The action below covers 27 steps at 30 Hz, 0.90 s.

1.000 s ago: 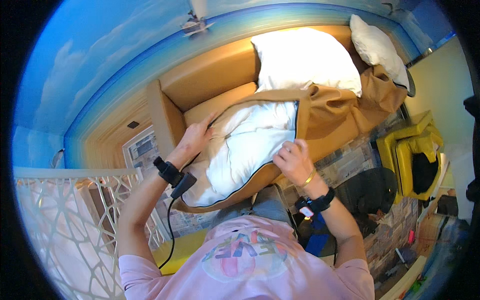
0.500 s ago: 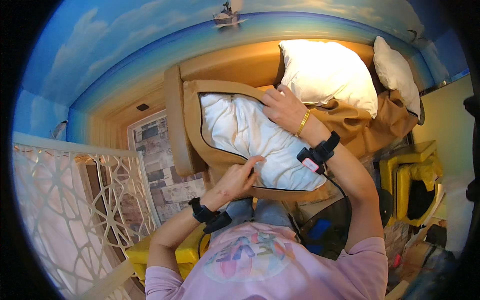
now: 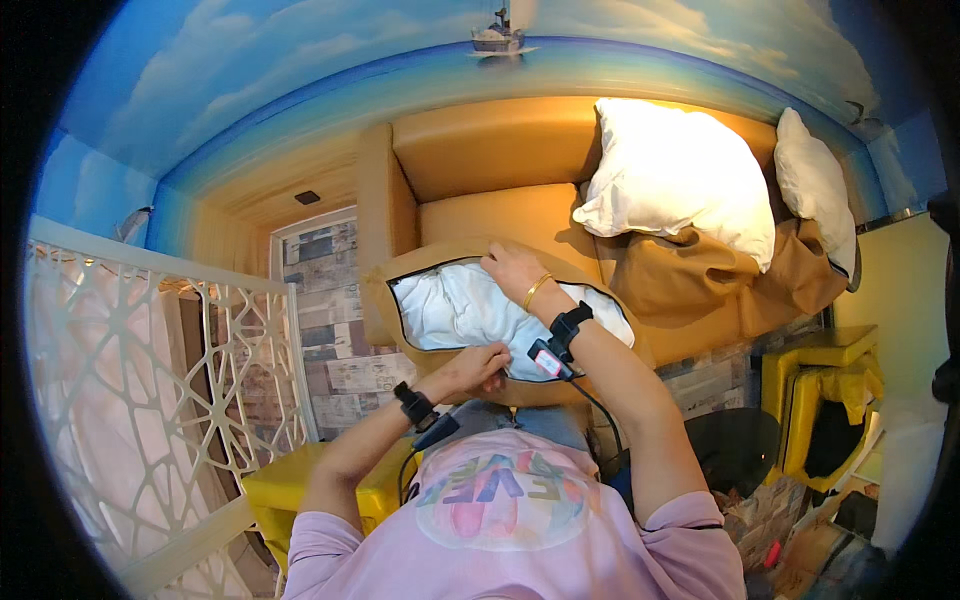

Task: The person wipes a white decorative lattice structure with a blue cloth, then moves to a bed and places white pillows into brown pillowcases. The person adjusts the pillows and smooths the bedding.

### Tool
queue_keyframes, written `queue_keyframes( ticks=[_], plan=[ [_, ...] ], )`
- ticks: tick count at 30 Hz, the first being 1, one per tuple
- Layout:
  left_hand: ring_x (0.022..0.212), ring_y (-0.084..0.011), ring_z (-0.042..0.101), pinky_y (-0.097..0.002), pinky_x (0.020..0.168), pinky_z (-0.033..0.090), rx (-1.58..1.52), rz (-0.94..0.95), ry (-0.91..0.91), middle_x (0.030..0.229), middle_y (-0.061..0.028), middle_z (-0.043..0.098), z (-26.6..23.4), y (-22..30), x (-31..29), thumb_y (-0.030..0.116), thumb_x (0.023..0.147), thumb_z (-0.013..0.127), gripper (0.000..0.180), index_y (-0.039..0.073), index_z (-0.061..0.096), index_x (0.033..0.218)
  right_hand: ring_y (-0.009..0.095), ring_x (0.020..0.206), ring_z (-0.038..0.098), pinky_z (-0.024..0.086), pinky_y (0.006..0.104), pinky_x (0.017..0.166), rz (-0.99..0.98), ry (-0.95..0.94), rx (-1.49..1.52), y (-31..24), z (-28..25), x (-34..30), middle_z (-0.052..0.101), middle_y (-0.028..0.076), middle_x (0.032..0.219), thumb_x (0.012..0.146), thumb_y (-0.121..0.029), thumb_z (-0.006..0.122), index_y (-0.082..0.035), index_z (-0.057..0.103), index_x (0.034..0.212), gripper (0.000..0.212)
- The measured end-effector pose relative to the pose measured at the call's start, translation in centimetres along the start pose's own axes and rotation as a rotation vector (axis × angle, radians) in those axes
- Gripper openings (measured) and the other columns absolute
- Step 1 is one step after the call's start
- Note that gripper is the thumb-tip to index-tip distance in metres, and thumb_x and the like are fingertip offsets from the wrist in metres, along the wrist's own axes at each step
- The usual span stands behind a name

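Observation:
A white pillow [image 3: 455, 310] sits partly inside a tan zippered cushion cover [image 3: 400, 270] held in front of my chest. My left hand [image 3: 478, 366] pinches the near edge of the cover's opening, where the dark zipper line runs. My right hand [image 3: 512, 272] presses on the far edge of the cover, above the pillow, fingers curled over the fabric. Both wrists wear black bands with small devices and a cable.
A tan sofa [image 3: 480, 160] stands ahead with a big white pillow [image 3: 675, 180], a second white pillow [image 3: 815, 185] and a loose tan cover [image 3: 690, 275]. A white lattice railing [image 3: 150, 370] is on my left, a yellow stool [image 3: 290, 485] below, yellow furniture [image 3: 820, 400] at right.
The cover with the pillow has turned and dropped lower toward my chest. My right hand slid from the top right to the far edge; my left hand stays at the near edge.

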State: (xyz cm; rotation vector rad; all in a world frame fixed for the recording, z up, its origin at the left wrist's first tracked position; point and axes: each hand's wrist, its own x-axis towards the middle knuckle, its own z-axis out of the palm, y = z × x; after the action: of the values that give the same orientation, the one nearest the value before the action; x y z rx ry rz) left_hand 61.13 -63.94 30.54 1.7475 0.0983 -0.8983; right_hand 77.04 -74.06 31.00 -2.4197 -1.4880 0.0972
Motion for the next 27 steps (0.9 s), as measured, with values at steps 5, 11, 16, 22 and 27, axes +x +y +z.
queue_keyframes(
  ticks=[5,11,16,22,27],
  plan=[
    [0.087,-0.0301,0.058,-0.0366,0.078,0.047,0.565,0.369,0.251,0.096,-0.0133,0.060,-2.3,-0.5,-6.5,0.023,0.084,0.059,0.039,0.008,0.050,0.119,0.039,0.090,0.058,0.050,0.0445,0.074,0.101,0.130,0.241,-2.6,-0.2,-0.2,0.046,0.020,0.123,0.078,-0.015,0.056,-0.007,0.034,0.130,0.057],
    [0.124,-0.0332,0.035,-0.0495,0.098,0.032,1.078,0.485,0.504,0.136,-0.0133,0.035,-5.6,1.9,-5.8,0.026,0.069,0.073,0.066,0.014,0.044,0.127,0.030,0.096,0.054,0.044,0.0428,0.077,0.333,-0.014,0.102,-3.5,1.4,-1.9,0.054,0.015,0.117,0.075,-0.029,0.064,-0.005,0.039,0.127,0.063],
    [0.125,-0.0332,0.034,-0.0517,0.094,0.033,1.029,0.301,0.434,0.134,-0.0168,0.035,-7.0,-0.4,-1.8,0.047,0.054,0.079,0.097,0.006,0.036,0.131,0.024,0.093,0.054,0.041,0.0397,0.075,0.369,0.222,0.120,-4.7,1.7,-2.3,0.062,0.006,0.101,0.078,-0.022,0.058,-0.008,0.061,0.104,0.029],
    [0.120,-0.0416,0.038,-0.0427,0.101,0.032,0.966,0.388,0.205,0.126,-0.0256,0.043,-7.8,-1.5,1.5,0.047,0.058,0.077,0.101,-0.006,0.029,0.130,0.024,0.078,0.055,0.042,0.0381,0.067,0.367,0.262,0.116,-5.0,2.8,-4.7,0.063,0.006,0.078,0.077,-0.011,0.048,-0.008,0.060,0.085,0.015],
    [0.106,-0.0335,0.052,-0.0394,0.093,0.039,0.953,0.204,0.009,0.111,-0.0198,0.057,-5.1,-0.5,3.3,0.041,0.068,0.069,0.061,-0.001,0.054,0.111,0.023,0.073,0.054,0.043,0.0363,0.065,0.315,0.290,0.145,-6.5,2.3,-8.1,0.060,0.007,0.071,0.075,-0.010,0.051,-0.008,0.059,0.079,0.009]
  ],
)
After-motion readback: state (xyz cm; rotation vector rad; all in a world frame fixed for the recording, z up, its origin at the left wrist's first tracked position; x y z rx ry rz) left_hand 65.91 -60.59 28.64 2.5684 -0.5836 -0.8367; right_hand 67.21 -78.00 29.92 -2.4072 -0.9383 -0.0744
